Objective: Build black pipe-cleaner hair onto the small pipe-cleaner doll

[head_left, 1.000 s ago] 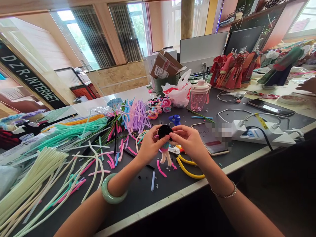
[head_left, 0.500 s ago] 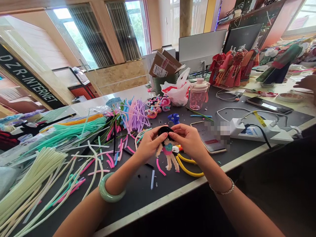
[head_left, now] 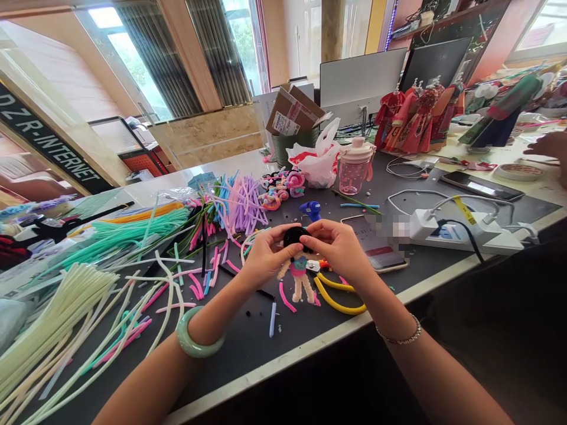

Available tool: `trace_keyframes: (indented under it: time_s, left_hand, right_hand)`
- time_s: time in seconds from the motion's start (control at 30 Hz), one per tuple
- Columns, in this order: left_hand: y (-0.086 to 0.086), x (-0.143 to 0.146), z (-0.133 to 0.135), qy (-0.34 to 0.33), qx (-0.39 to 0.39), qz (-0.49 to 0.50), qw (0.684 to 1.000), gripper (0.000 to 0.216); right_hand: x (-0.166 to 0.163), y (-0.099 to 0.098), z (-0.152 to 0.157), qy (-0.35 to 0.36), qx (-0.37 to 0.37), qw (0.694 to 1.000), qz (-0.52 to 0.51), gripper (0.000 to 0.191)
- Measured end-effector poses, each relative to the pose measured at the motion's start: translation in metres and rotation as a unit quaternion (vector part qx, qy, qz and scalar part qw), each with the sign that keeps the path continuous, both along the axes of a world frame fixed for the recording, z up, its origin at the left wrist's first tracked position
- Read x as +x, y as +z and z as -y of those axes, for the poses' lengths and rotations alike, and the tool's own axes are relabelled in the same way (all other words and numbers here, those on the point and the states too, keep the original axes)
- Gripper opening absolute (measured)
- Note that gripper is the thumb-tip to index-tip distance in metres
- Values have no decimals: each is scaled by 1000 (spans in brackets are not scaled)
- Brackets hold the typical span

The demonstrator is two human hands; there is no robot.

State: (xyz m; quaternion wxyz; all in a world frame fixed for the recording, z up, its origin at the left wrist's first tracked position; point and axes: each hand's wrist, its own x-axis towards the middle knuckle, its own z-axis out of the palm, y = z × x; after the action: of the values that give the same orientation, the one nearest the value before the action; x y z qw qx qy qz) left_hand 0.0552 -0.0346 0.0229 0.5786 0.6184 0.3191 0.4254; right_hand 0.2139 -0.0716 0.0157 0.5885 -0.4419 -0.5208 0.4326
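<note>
A small pipe-cleaner doll (head_left: 300, 265) hangs upright between my two hands, above the dark tabletop. It has black hair, a teal and pink outfit and cream arms and legs. My left hand (head_left: 268, 255) is closed on the left side of its black-haired head, thumb at the front. From the other side, my right hand (head_left: 334, 245) grips the same head with thumb and fingers. Its face is partly covered by my fingers. Just behind lie pliers with yellow handles (head_left: 339, 301) and a blue glue gun (head_left: 311, 209).
Bundles of pipe cleaners (head_left: 84, 307) spread across the left, with cut pieces nearer the middle. A phone (head_left: 381, 254) and a white power strip (head_left: 463, 233) lie at right. Behind stand a pink cup (head_left: 354, 168) and a plastic bag (head_left: 318, 162). Another person's hand (head_left: 549, 147) shows far right.
The doll has tilted slightly, its legs swinging a little to the left. Both hands keep hold of its head with almost the same grip. The whole view has shifted slightly.
</note>
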Motion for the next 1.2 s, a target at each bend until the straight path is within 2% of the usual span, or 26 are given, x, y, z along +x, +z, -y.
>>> trace_keyframes:
  time_s: [0.17, 0.33, 0.53, 0.8, 0.97, 1.2]
  left_hand:
    - [-1, 1, 0, 14, 18, 4, 1000, 44]
    - [1, 0, 0, -23, -17, 40, 999, 43]
    - [1, -3, -4, -69, -61, 93, 991, 49]
    - [3, -5, -3, -118, -85, 121, 982, 45]
    - [4, -8, -3, -125, -86, 109, 982, 49]
    - [5, -2, 10, -110, -84, 117, 983, 41]
  right_hand:
    - [-2, -2, 0, 3, 13, 1000, -2, 20]
    - [0, -4, -1, -4, 8, 999, -38, 21]
    - [5, -4, 1, 26, 2, 997, -79, 25]
    - [10, 6, 10, 13, 16, 998, -58, 26]
    - [4, 10, 18, -6, 58, 997, -41, 26]
    - [-6, 11, 29, -77, 117, 988, 68, 5]
